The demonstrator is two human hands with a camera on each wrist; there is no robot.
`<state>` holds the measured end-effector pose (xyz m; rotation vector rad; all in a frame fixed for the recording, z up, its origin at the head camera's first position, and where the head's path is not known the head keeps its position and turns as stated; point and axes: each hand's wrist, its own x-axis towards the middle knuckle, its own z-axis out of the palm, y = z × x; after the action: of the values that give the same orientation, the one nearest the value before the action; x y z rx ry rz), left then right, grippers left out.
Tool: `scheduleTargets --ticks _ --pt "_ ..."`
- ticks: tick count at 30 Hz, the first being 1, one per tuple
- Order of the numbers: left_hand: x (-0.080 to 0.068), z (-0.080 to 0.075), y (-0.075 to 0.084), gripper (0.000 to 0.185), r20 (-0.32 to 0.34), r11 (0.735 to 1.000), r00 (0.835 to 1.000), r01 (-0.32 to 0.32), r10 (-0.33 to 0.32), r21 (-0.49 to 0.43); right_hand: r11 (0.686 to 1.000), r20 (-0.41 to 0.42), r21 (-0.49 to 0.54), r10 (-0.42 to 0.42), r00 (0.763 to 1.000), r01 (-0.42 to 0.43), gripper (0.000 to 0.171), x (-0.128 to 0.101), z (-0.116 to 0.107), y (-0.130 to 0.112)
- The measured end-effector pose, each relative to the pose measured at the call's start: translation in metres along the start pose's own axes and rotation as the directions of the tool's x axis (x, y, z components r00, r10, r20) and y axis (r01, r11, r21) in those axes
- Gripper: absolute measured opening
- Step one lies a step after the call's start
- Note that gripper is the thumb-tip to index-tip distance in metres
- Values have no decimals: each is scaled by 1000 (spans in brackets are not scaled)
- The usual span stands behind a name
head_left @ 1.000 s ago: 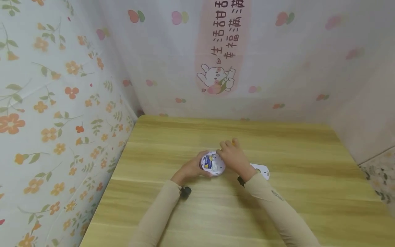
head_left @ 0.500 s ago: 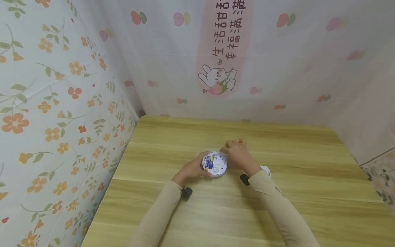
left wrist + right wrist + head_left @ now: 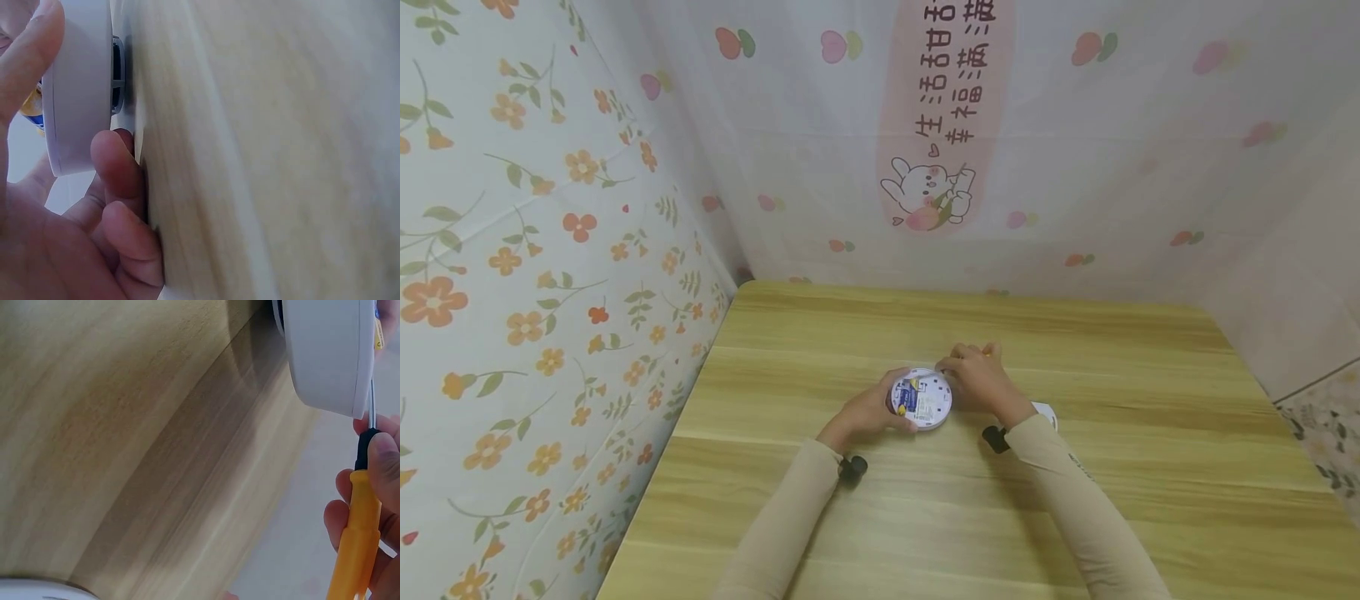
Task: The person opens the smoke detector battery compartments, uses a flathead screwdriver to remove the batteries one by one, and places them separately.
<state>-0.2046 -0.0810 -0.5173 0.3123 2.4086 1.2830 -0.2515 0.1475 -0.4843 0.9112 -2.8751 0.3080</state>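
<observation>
My left hand (image 3: 868, 410) grips a round white smoke detector (image 3: 934, 410) by its left edge, with the back turned up. A blue and yellow battery (image 3: 907, 397) shows in the detector's back. In the left wrist view, the thumb lies over the detector's side and a dark slotted part faces the table. My right hand (image 3: 979, 379) holds a screwdriver (image 3: 357, 540) with a yellow handle and black collar. Its metal shaft runs along the detector's back, up toward the battery; the tip is hidden in the right wrist view.
A white flat piece (image 3: 1047, 412) lies on the wooden table (image 3: 1120, 517), partly covered by the right forearm. Printed curtains (image 3: 790, 167) hang behind the table and on its left. Each wrist carries a small black camera.
My right hand has shifted slightly right, and its forearm now covers more of the white flat piece. The left hand keeps its grip on the detector; the whole head view has shifted slightly.
</observation>
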Motion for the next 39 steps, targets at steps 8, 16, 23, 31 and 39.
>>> scheduleTargets --ticks 8,16,23,31,39 --pt "1 0 1 104 3 1000 1000 -18 18 -3 996 2 86 31 1000 -31 17 -1 2 4" --pt "3 3 -1 104 8 1000 1000 -12 12 4 989 -10 143 44 999 -42 16 -3 6 8" --pt "5 6 -4 104 2 1000 1000 -12 12 -1 982 -16 181 51 999 -47 17 -5 8 10" --pt "4 5 -3 104 1 1000 1000 -22 22 -3 973 -3 221 76 997 -73 18 -9 8 14" --pt "1 1 -2 104 -1 999 1000 8 -8 -34 953 -9 276 129 992 -122 20 -14 0 30"
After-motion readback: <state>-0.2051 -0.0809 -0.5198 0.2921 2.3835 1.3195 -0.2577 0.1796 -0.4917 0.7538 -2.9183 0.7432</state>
